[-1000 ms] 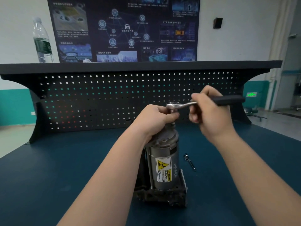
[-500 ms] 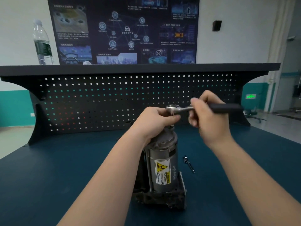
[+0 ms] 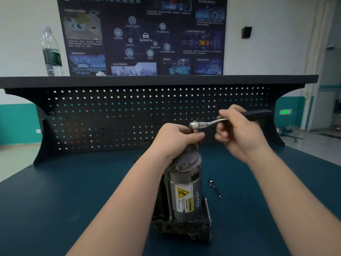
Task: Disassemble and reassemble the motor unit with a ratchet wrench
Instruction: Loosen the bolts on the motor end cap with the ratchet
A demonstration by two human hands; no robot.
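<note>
Grey cylindrical motor unit (image 3: 184, 193) (yellow warning label facing the camera) stands upright on the dark blue workbench (image 3: 73, 200). Left hand (image 3: 175, 137) curls round its top, beneath the chrome ratchet wrench (image 3: 208, 123); right hand (image 3: 238, 133) grips the wrench's black handle.

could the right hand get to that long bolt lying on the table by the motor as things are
Probably yes, but not at once. The bolt lies in the open on the table, right of the motor unit, with nothing over it. The right hand grips the ratchet wrench, so it would have to let go first.
</note>
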